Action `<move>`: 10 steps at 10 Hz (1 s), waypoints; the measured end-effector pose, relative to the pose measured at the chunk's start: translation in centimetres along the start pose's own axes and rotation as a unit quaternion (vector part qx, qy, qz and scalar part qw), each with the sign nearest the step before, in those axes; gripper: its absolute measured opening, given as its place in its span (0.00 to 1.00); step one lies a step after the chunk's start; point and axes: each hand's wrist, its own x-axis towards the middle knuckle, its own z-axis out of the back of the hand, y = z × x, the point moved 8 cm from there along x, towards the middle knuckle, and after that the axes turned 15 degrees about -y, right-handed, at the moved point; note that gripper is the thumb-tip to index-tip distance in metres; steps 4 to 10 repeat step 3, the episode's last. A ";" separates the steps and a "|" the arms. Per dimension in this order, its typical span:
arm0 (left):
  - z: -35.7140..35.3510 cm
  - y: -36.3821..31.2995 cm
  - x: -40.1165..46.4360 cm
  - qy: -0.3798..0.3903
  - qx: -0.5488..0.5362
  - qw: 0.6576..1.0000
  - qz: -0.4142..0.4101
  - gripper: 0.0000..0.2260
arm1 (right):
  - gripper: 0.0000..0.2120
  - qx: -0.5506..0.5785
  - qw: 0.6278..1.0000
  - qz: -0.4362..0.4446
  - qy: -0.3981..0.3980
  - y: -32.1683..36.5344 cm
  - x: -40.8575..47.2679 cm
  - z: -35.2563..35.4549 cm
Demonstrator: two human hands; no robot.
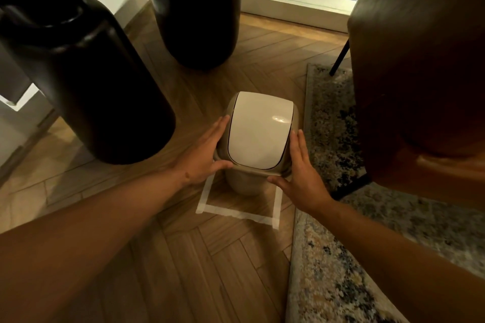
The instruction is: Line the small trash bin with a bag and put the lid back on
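Note:
A small beige trash bin (242, 185) stands on the wooden floor inside a square of white tape (236, 211). Its lid (258, 134), a tan frame with a white swing flap, sits on top. My left hand (207, 157) lies flat against the lid's left side, fingers stretched along the rim and thumb at the front edge. My right hand (301, 170) presses the lid's right side in the same way, thumb at the front right corner. No bag is visible; the inside of the bin is hidden by the lid.
Two thick black table legs (94, 81) (199, 13) stand to the left and behind the bin. A brown chair (420, 73) with thin black legs rises on the right over a patterned rug (338, 257). A window sill (294, 0) runs along the back.

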 end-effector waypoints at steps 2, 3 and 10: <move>0.4 -0.2 0.1 0.003 -0.012 1.000 -0.004 0.54 | 0.63 0.024 1.000 -0.006 -0.013 -0.3 0.2 0.1; 0.8 -0.5 -0.1 0.006 0.006 1.000 0.005 0.55 | 0.65 0.028 0.999 -0.013 -0.021 -0.1 0.5 0.6; 0.8 -0.5 -0.1 0.006 0.006 1.000 0.005 0.55 | 0.65 0.028 0.999 -0.013 -0.021 -0.1 0.5 0.6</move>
